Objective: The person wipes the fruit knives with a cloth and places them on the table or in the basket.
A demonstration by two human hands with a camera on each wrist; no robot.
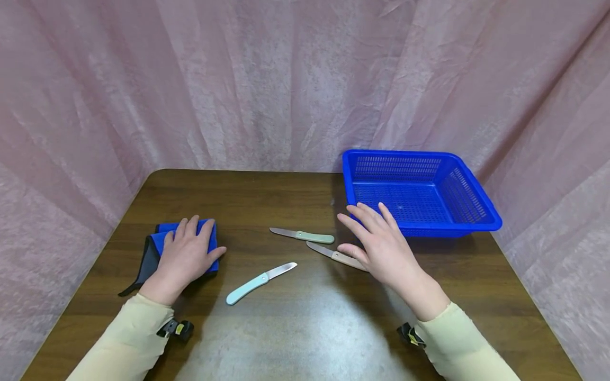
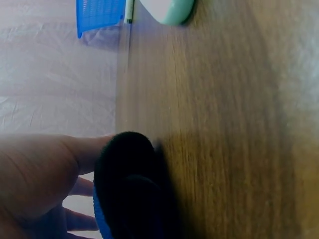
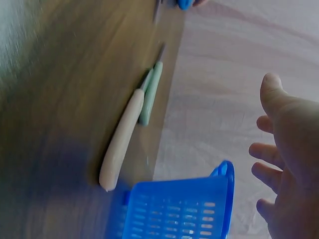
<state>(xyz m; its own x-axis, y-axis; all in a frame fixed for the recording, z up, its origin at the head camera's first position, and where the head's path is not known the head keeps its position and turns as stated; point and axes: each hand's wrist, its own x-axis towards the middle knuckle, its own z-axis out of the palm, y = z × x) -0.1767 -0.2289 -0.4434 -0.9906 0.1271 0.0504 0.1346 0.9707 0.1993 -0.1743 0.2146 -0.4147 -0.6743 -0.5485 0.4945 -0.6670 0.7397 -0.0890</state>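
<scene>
At head-view right, your splay-fingered right hand (image 1: 382,247) part-hides the beige handle (image 1: 347,260) (whole from right wrist); straight-fingered left hand (image 1: 187,256) touches blue cloth (image 1: 159,242).

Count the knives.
3: turquoise knife in front, green knife farthest back, beige knife partly hidden by the right hand in the head view. More may lie under the cloth.

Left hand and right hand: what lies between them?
In the head view, a green knife, a beige knife closest to the right hand and, lower in the picture, a pale-blue knife.
</scene>
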